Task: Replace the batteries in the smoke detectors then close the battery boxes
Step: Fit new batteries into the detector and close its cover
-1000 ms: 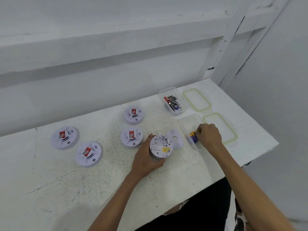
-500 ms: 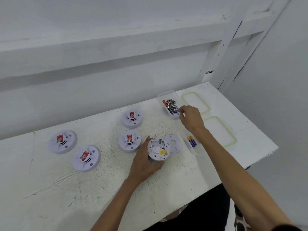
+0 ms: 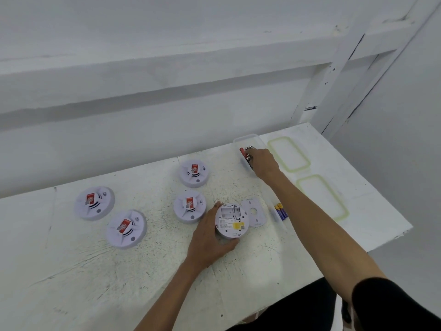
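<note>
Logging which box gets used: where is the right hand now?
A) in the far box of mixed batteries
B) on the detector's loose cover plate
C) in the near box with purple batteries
A: the right hand reaches into the far box; the left hand grips the opened smoke detector.

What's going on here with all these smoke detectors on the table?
A person is swapping smoke detector batteries at a white table. The left hand grips an upturned smoke detector whose battery bay is open and looks empty; its cover plate lies beside it. The right hand reaches into the far clear box of loose batteries; whether it holds one is hidden. Blue-and-yellow batteries lie in a nearer box. Four other detectors sit face up to the left.
</note>
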